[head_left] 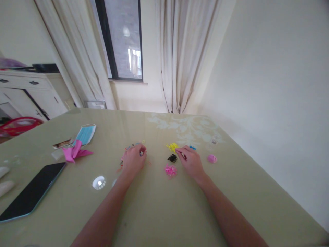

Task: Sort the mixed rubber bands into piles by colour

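My left hand [133,159] rests over a mixed-colour heap of small, thin bands [121,162], hiding most of it. Its fingers are curled in, thumb near the index finger; what they hold, if anything, is too small to make out. To the right, my right hand [191,161] has its fingertips pinched together at the edge of a yellow pile of bands [172,147]. Anything in that pinch is hidden. Just below the yellow are a black pile [172,158] and a pink pile [170,170]. Some blue pieces [192,148] show behind my right hand.
Farther right lie a round pink item [212,158] and a small clear container [215,140]. On the left are a tablet [33,190], a folded pink paper shape [76,152], a blue face mask [86,133] and a shiny clear dome [99,183]. A wall borders the table [159,219] on the right.
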Demonstrator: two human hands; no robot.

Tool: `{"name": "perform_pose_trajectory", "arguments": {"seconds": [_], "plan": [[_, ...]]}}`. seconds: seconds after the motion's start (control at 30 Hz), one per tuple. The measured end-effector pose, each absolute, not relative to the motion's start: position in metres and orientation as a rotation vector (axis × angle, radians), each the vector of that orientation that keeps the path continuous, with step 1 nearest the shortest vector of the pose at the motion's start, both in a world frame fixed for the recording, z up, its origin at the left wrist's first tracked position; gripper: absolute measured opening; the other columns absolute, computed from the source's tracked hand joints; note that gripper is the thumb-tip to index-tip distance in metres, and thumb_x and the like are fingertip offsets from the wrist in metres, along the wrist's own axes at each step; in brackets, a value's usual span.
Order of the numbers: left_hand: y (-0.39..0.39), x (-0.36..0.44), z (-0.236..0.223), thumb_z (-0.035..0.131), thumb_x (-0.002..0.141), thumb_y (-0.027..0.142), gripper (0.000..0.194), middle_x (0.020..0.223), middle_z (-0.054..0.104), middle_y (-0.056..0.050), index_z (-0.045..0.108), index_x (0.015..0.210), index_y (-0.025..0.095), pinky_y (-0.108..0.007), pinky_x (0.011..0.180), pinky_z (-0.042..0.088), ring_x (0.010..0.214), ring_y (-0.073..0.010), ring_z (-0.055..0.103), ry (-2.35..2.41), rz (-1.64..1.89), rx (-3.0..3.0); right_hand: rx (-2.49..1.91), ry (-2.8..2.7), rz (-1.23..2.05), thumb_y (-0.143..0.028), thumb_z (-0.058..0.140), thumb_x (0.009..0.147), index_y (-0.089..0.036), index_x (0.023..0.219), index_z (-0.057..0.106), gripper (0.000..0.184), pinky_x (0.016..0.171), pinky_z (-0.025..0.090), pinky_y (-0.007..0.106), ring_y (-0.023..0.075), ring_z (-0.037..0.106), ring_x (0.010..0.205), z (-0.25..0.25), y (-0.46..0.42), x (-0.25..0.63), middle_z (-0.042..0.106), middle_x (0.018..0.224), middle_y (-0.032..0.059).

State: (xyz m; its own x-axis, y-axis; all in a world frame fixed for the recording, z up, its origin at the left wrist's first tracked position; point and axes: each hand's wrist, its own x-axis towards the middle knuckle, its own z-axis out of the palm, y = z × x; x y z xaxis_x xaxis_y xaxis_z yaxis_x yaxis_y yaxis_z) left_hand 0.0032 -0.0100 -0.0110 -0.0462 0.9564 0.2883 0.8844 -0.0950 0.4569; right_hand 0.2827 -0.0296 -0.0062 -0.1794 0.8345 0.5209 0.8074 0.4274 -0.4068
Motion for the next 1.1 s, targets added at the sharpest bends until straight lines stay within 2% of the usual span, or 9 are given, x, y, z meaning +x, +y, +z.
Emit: {"name": "perform_pose_trajectory", "arguments": {"seconds": [0.1,0.2,0.33,0.4,0.47,0.6,0.83,0.97,1.1], "plan": [[-0.008,0.002,-0.013,0.06,0.094,0.023,0.021,0.104,0.083,-0.01,0.077,0.106,0.021,-0.048,0.098,0.055,0.103,-0.0302,0.075,1.914,0.962,2.001,-1.368,-2.024,0.016,-0.027,0.056,0.108,-0.025,0.106,0.082,0.026,0.085,0.054,0.035,0.0251,0.073,0.09,-0.007,-0.031,0.283,0.081,0.1,0.0083],[-0.007,0.006,-0.01,0.062,0.091,0.028,0.019,0.099,0.083,-0.009,0.077,0.101,0.02,-0.043,0.091,0.06,0.091,-0.0253,0.077,1.617,1.136,1.799,-1.32,-2.009,-0.022,-0.028,0.054,0.109,-0.023,0.106,0.081,0.027,0.081,0.053,0.035,0.0252,0.073,0.086,-0.006,-0.035,0.282,0.079,0.095,0.0087],[-0.019,0.017,0.006,0.079,0.082,0.045,0.03,0.096,0.082,-0.007,0.077,0.098,0.02,-0.036,0.086,0.062,0.088,-0.0212,0.075,1.166,1.291,1.467,-1.244,-2.012,-0.046,-0.027,0.054,0.11,-0.023,0.106,0.079,0.026,0.081,0.053,0.035,0.025,0.072,0.087,-0.004,-0.039,0.277,0.079,0.094,0.009],[-0.031,0.024,0.017,0.085,0.079,0.048,0.035,0.094,0.08,-0.006,0.079,0.099,0.02,-0.031,0.082,0.061,0.085,-0.0183,0.073,1.039,1.332,1.341,-1.214,-2.021,-0.065,-0.026,0.054,0.11,-0.022,0.106,0.079,0.025,0.082,0.054,0.035,0.0243,0.072,0.086,-0.005,-0.04,0.274,0.079,0.095,0.0088],[-0.044,0.028,0.027,0.09,0.077,0.047,0.035,0.087,0.077,-0.004,0.082,0.096,0.02,-0.026,0.077,0.059,0.079,-0.0147,0.069,0.92,1.341,1.185,-1.182,-2.023,-0.092,-0.024,0.055,0.109,-0.022,0.105,0.079,0.024,0.081,0.054,0.035,0.0237,0.072,0.084,-0.006,-0.04,0.271,0.079,0.093,0.0083],[-0.06,0.031,0.036,0.097,0.072,0.039,0.03,0.084,0.075,-0.002,0.084,0.092,0.02,-0.02,0.078,0.058,0.078,-0.0109,0.068,0.673,1.348,0.927,-1.145,-2.015,-0.131,-0.023,0.056,0.109,-0.021,0.102,0.078,0.023,0.079,0.053,0.034,0.0229,0.072,0.083,-0.007,-0.04,0.27,0.079,0.091,0.007],[-0.061,0.036,0.035,0.097,0.075,0.033,0.023,0.082,0.07,-0.001,0.083,0.087,0.018,-0.016,0.076,0.056,0.077,-0.0085,0.065,0.593,1.292,0.896,-1.166,-1.97,-0.175,-0.024,0.055,0.111,-0.02,0.105,0.077,0.023,0.078,0.05,0.033,0.0215,0.07,0.081,0.004,-0.04,0.278,0.079,0.091,0.0065],[-0.063,0.043,0.031,0.096,0.076,0.038,0.027,0.082,0.069,-0.001,0.083,0.09,0.019,-0.019,0.076,0.055,0.077,-0.0094,0.064,0.626,1.241,0.956,-1.213,-1.912,-0.182,-0.025,0.055,0.11,-0.02,0.107,0.078,0.023,0.076,0.049,0.033,0.0199,0.067,0.074,0.011,-0.039,0.286,0.079,0.091,0.0068],[-0.063,0.053,0.017,0.09,0.081,0.046,0.032,0.081,0.072,-0.002,0.082,0.097,0.019,-0.024,0.076,0.055,0.077,-0.0134,0.065,0.809,1.148,1.19,-1.258,-1.812,-0.159,-0.028,0.056,0.109,-0.021,0.104,0.079,0.024,0.075,0.05,0.033,0.0211,0.069,0.077,0.014,-0.034,0.294,0.078,0.09,0.0071]]}}
